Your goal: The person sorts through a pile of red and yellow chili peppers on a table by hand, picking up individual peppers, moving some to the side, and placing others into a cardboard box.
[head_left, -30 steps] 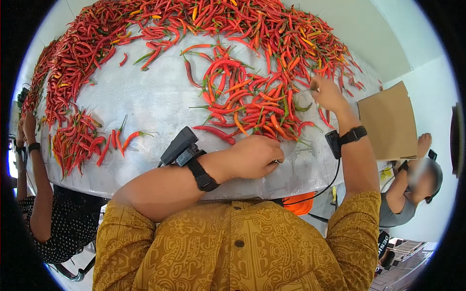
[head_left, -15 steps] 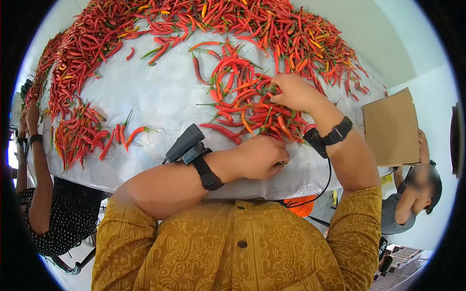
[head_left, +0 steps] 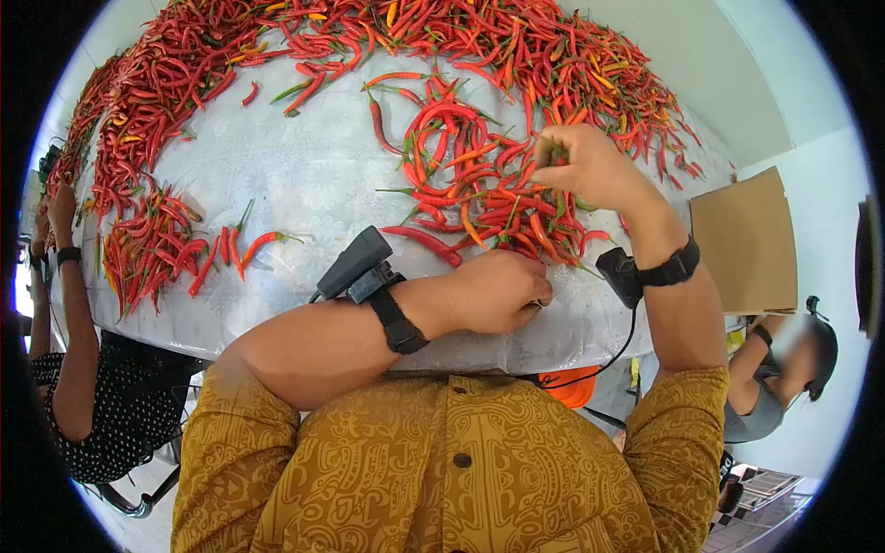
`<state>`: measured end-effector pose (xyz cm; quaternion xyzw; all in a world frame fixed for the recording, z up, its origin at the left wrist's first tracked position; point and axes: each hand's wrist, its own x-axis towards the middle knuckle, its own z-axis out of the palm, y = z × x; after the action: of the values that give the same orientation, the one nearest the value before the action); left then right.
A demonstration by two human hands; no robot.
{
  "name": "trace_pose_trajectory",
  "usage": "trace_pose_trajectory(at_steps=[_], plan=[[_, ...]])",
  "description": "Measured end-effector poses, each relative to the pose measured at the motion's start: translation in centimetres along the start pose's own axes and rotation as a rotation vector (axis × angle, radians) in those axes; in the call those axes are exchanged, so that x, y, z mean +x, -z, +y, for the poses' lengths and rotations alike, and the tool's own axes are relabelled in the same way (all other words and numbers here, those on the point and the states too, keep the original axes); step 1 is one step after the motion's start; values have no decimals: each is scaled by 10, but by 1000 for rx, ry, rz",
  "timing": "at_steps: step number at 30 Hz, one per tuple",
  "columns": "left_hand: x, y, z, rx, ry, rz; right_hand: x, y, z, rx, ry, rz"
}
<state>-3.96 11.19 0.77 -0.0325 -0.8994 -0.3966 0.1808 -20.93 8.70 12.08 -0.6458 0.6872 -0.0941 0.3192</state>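
Note:
My right hand point(head_left: 590, 168) is closed above the near pile of red chilies point(head_left: 452, 180), its fingers curled round a few green-brown bits that look like chili stems. My left hand point(head_left: 502, 292) rests closed at the near edge of that pile, close to the table's front. What it holds, if anything, is hidden inside the fist. Most chilies in the pile are red, a few orange, with green stems showing.
A large heap of chilies point(head_left: 175, 69) curves round the far side of the white-covered table point(head_left: 286, 175). A smaller heap point(head_left: 152, 244) and several loose chilies lie at left. A cardboard box point(head_left: 745, 241) stands right. People sit on both sides.
My right hand has lifted off the chilies and moved right and slightly up in the view. My left hand has barely moved. The person at right has shifted an arm.

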Motion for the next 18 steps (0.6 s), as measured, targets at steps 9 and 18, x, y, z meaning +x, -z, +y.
trace_pose_trajectory(at_steps=[9,18], plan=[[0,-3,-2,26,-25,6,5,-41,-23,-375,332,36],[1,-1,0,6,14,-37,-6,4,16,56,152,150]])
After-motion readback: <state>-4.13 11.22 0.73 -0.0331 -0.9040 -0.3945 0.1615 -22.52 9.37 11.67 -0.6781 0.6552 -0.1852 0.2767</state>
